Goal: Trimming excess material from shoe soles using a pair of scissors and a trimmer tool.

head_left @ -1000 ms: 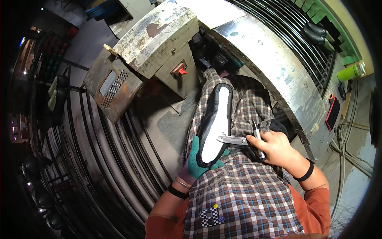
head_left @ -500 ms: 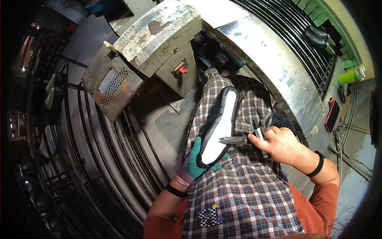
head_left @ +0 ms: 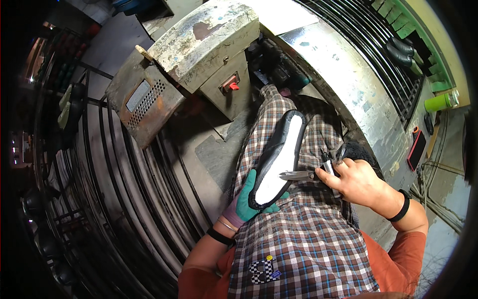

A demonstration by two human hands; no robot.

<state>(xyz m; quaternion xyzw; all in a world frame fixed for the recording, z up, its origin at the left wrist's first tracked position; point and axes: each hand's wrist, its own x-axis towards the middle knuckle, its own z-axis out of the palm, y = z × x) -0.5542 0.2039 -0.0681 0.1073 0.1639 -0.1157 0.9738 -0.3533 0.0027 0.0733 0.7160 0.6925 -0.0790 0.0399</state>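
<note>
My left hand (head_left: 245, 203), in a green and purple glove, cradles the near end of a black shoe upper (head_left: 269, 152). It lies sole side up over my lap, its white sole board (head_left: 275, 172) facing me. My bare right hand (head_left: 351, 182) grips a pair of pointed metal scissors (head_left: 297, 175). Their tips lie over the board's right edge; whether they touch it, I cannot tell. Alongside my right fingers is a silver and black cylindrical piece (head_left: 329, 167), partly hidden by them. Beneath everything spreads a checked apron (head_left: 303, 244).
A worn metal machine (head_left: 204, 45) with a red switch (head_left: 233, 86) stands ahead on the left. Dark metal rails (head_left: 124, 194) run along the left. Ahead right is a metal-topped bench (head_left: 358, 74), with black shoes (head_left: 401, 52), a green bottle (head_left: 440, 102) and a phone (head_left: 416, 149) toward the right.
The view has shifted slightly. Both hands, the shoe upper and the scissors keep almost the same places relative to one another.
</note>
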